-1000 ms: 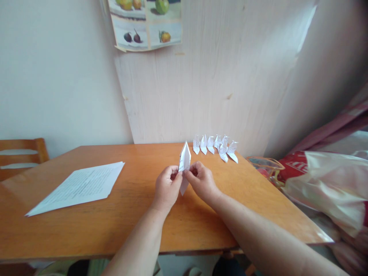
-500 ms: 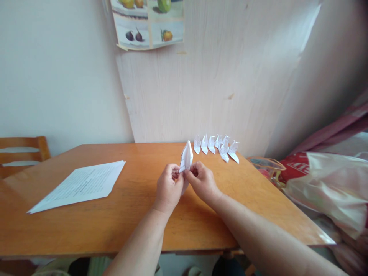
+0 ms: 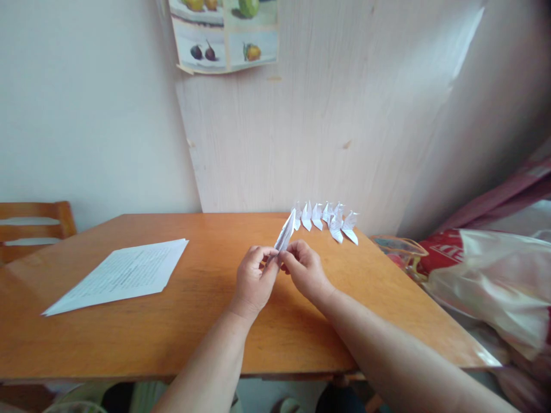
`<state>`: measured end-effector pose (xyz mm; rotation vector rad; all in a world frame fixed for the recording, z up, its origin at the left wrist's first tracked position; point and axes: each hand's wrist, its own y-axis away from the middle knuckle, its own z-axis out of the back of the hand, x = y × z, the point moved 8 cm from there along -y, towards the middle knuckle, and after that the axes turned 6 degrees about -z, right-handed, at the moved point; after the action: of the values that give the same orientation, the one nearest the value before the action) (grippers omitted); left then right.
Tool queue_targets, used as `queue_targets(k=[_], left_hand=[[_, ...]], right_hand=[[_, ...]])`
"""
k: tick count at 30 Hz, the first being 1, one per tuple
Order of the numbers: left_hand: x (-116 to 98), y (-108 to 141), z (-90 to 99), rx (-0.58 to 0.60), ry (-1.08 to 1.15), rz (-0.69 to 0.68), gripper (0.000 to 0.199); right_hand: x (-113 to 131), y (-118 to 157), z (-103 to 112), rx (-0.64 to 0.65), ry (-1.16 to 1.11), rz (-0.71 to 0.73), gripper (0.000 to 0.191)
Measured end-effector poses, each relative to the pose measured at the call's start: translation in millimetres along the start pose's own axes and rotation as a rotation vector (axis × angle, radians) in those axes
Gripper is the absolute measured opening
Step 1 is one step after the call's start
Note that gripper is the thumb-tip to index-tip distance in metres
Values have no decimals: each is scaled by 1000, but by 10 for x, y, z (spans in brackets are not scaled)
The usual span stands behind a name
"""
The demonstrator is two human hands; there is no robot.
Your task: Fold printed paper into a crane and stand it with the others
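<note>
A narrow piece of folded white paper (image 3: 285,232) with print on it stands up between my hands, its pointed tip leaning to the right. My left hand (image 3: 256,275) pinches its lower left side between thumb and fingers. From the right, my right hand (image 3: 303,265) pinches the lower end, its fingertips close to those of the left. The fingers cover the bottom of the paper. Behind it, several folded white paper figures (image 3: 336,226) with upright points stand in a group at the table's far right.
A stack of printed white sheets (image 3: 120,275) lies on the left of the wooden table (image 3: 206,327). Plastic bags (image 3: 495,275) are heaped beyond the right edge. A wooden chair (image 3: 38,223) stands at the left, and a fruit picture (image 3: 226,43) hangs on the wall.
The folded paper has turned between my fingers, from showing its broad face to a thinner side view, and its tip has tilted right. Both hands keep hold of it.
</note>
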<state>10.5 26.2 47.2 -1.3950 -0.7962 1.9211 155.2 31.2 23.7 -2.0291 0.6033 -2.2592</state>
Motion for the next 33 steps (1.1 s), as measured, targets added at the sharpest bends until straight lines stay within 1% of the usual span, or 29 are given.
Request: queue_targets(k=[3, 6, 12, 15, 19, 21, 23, 25, 26, 30, 31, 33], left_hand=[[-38, -5, 3, 6, -27, -43, 8], [-60, -8, 2, 14, -23, -56, 10], [-67, -9, -5, 22, 7, -39, 9], [19, 9, -2, -8, 23, 47, 4], [170, 47, 22, -88, 135, 220, 19], [183, 50, 26, -97, 169, 249, 19], [177, 48, 16, -69, 174, 263, 16], [159, 41, 20, -43, 127, 250, 15], [139, 33, 34, -42, 82, 221, 15], [2, -3, 117, -94, -109, 18, 13], [-16, -5, 127, -104, -123, -11, 13], [-25, -2, 129, -106, -109, -21, 12]], right_hand=[[18, 14, -21, 26, -73, -27, 24], [6, 13, -28, 31, -87, -51, 29], [-51, -18, -15, 27, -53, -60, 25], [-51, -22, -10, 24, -51, -48, 21], [-31, -17, -15, 33, -41, -20, 16], [-10, -16, -16, 39, -38, 6, 15], [22, -17, -19, 52, -43, 46, 15], [54, -21, -20, 69, -61, 85, 16], [66, -24, -19, 78, -78, 99, 16], [78, -35, -28, 134, -137, 111, 19], [76, -36, -31, 146, -140, 110, 19], [73, -36, -36, 167, -138, 106, 20]])
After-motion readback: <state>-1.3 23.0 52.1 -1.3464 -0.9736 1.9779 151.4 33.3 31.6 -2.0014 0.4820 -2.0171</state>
